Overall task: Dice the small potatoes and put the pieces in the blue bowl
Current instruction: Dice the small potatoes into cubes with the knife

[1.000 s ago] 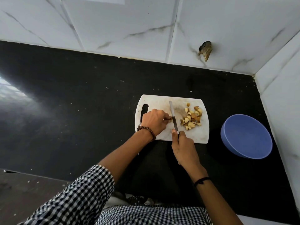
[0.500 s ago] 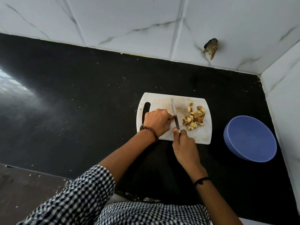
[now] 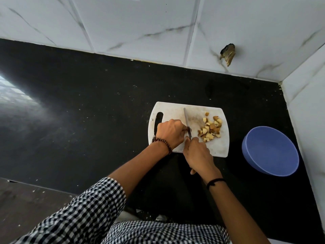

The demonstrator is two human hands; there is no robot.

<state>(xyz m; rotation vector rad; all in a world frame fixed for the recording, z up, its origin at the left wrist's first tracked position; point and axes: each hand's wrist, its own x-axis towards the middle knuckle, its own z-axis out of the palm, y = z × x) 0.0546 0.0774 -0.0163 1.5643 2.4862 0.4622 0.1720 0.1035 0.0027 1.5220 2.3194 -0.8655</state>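
— Where do we have the potato?

— Our left hand has its fingers curled down and pinched on a small brown-skinned potato piece near the middle of the cutting board. Most of it is hidden under our knuckles. Our right hand is wrapped round the handle of the knife, which is hidden in our fist. The thin blade points to the far edge and stands just beside our left fingertips.

— How do we cut it well?

— We tuck our fingertips back behind the knuckles, because the piece is small and the blade is very close. We lay the piece flat side down so it cannot roll, then press straight down rather than sawing.

— And the rest?

— The diced pieces lie in a loose heap on the right of the board. They are blocky and uneven, with pale yellow flesh and brown skin, and we judge them firm. The board is white plastic, scuffed and stained, with rounded corners and a slot grip at its left end. The blue bowl stands apart to the right on the black speckled worktop. It is smooth and shallow, and we see nothing in it yet.
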